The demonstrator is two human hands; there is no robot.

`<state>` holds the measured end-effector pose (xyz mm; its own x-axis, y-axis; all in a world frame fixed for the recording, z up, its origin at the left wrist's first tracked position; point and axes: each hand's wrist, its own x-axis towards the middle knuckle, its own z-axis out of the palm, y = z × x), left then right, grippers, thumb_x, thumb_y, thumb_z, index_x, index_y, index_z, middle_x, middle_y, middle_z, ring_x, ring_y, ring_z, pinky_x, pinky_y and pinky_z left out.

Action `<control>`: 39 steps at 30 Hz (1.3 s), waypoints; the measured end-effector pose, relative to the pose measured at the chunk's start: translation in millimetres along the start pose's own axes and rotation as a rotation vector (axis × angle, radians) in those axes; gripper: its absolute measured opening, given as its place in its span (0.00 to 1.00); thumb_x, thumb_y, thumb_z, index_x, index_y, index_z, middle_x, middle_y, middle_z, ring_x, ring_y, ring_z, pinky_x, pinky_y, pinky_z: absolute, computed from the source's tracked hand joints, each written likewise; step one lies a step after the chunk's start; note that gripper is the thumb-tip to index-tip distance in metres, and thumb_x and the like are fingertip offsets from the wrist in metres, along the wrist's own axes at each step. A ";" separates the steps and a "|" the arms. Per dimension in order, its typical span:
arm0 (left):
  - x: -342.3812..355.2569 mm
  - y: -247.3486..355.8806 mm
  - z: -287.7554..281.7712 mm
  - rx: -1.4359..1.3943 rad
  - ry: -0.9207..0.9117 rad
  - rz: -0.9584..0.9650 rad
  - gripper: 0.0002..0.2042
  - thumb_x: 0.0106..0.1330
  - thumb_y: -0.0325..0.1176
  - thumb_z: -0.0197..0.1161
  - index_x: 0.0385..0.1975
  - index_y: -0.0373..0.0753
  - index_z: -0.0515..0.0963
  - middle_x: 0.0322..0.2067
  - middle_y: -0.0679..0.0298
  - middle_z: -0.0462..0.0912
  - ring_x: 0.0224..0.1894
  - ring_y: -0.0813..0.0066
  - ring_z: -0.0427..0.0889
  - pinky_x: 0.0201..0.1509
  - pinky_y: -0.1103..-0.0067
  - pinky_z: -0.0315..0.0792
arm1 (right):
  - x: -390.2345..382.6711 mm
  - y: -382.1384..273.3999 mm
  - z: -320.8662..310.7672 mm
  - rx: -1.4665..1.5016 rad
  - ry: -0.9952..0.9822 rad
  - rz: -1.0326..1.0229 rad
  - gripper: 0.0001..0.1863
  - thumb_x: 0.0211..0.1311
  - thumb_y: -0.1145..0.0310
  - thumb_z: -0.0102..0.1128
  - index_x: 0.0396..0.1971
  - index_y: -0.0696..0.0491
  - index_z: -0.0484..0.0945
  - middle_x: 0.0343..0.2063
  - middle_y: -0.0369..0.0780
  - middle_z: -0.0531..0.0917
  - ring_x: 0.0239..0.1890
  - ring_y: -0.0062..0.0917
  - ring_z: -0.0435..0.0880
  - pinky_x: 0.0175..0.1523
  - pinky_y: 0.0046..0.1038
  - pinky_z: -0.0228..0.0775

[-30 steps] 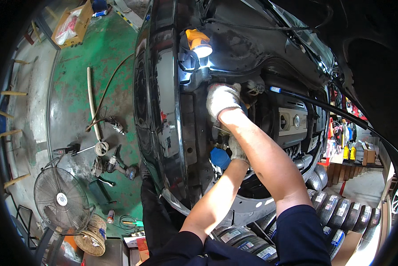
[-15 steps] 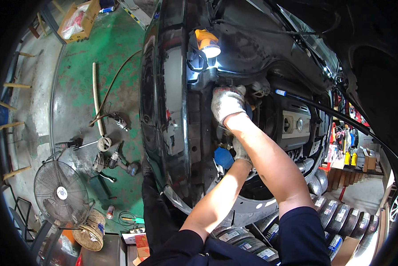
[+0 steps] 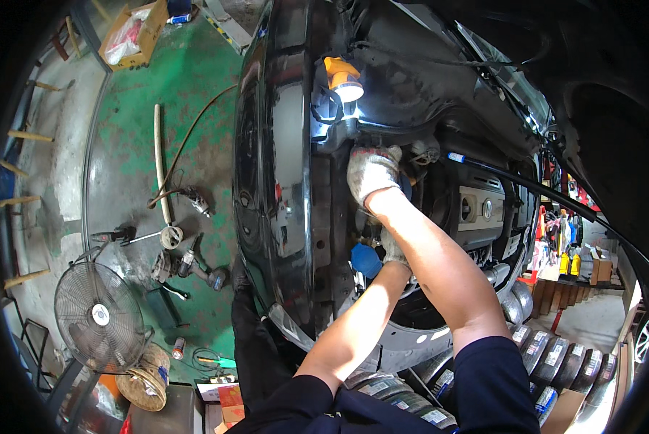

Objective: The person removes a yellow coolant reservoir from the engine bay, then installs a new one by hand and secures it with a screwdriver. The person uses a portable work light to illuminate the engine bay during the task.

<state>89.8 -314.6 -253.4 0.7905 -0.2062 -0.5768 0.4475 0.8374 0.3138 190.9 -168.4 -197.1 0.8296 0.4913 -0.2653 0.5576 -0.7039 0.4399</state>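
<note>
My right hand (image 3: 373,173), in a whitish, dirt-marked work glove, reaches into the front of a car's engine bay, just behind the front crossmember (image 3: 323,239). Its fingers curl downward into the gap, closed, and whatever they grip is hidden. Lower down, my left hand (image 3: 393,248), also gloved, is partly behind my right forearm; its fingers disappear among the engine parts. A round blue cap (image 3: 366,260) sits beside the left hand. Beyond the right hand, a lit orange work lamp (image 3: 343,78) shines down onto the bay.
The engine cover (image 3: 481,208) lies to the right, with a hood strut (image 3: 527,184) slanting past it. On the green floor at left are a cordless power tool (image 3: 194,264), a hose (image 3: 159,163) and a large fan (image 3: 99,315). Stacked tires (image 3: 556,362) stand at lower right.
The view has shifted slightly, so the car and floor items sit a little lower and to the right. Both hands stay in the same places in the engine bay.
</note>
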 end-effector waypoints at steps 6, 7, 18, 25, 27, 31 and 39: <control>3.1 -2.5 2.2 -0.133 -0.011 -0.002 0.34 0.80 0.65 0.46 0.69 0.41 0.70 0.63 0.60 0.78 0.61 0.68 0.77 0.63 0.70 0.71 | 4.1 5.7 0.7 -0.020 -0.129 -0.077 0.11 0.63 0.62 0.65 0.38 0.49 0.91 0.39 0.45 0.92 0.48 0.41 0.91 0.49 0.53 0.81; 3.5 -3.1 2.7 -0.144 -0.009 -0.003 0.34 0.80 0.65 0.46 0.69 0.41 0.70 0.62 0.60 0.79 0.61 0.68 0.77 0.63 0.70 0.71 | 5.9 4.4 0.8 -0.058 -0.184 -0.080 0.11 0.62 0.62 0.65 0.38 0.50 0.91 0.40 0.45 0.92 0.48 0.41 0.91 0.49 0.53 0.81; 5.4 -3.4 1.6 -0.257 -0.003 -0.016 0.35 0.80 0.67 0.46 0.67 0.39 0.72 0.60 0.59 0.81 0.58 0.68 0.79 0.60 0.70 0.74 | 5.0 3.3 -5.4 0.072 -0.065 0.022 0.10 0.62 0.62 0.67 0.40 0.46 0.91 0.43 0.42 0.92 0.51 0.40 0.91 0.49 0.52 0.80; 8.6 1.0 -0.7 -0.375 0.001 -0.028 0.36 0.79 0.67 0.46 0.66 0.38 0.74 0.59 0.58 0.82 0.56 0.68 0.81 0.59 0.69 0.75 | 9.9 0.2 -22.7 0.012 -0.220 -0.072 0.10 0.63 0.64 0.65 0.38 0.48 0.92 0.43 0.45 0.93 0.48 0.41 0.92 0.47 0.48 0.83; 9.5 0.9 -3.4 -0.433 0.002 -0.028 0.37 0.79 0.68 0.46 0.66 0.38 0.74 0.58 0.58 0.82 0.56 0.68 0.81 0.58 0.69 0.76 | 7.6 2.3 -24.2 0.035 -0.178 -0.112 0.10 0.64 0.64 0.65 0.39 0.48 0.92 0.43 0.44 0.93 0.48 0.42 0.93 0.46 0.47 0.84; 12.2 2.6 -9.5 -0.594 -0.008 -0.042 0.37 0.79 0.68 0.46 0.65 0.37 0.75 0.58 0.57 0.83 0.55 0.68 0.82 0.57 0.69 0.76 | -6.9 20.4 -23.6 -0.062 -0.085 -0.345 0.11 0.62 0.67 0.62 0.36 0.56 0.90 0.36 0.48 0.90 0.41 0.42 0.92 0.42 0.42 0.84; -10.5 29.8 -0.7 -0.682 0.140 -0.095 0.38 0.79 0.69 0.46 0.64 0.36 0.77 0.56 0.57 0.85 0.53 0.67 0.83 0.56 0.69 0.78 | -95.8 78.0 -33.9 1.012 0.383 -0.043 0.15 0.75 0.61 0.60 0.53 0.55 0.82 0.52 0.48 0.86 0.55 0.43 0.87 0.61 0.38 0.79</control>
<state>94.6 -287.1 -238.5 0.6793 -0.2656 -0.6841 0.1133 0.9590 -0.2598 154.0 -253.0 -108.3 0.8425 0.5294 0.0996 0.4972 -0.6930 -0.5221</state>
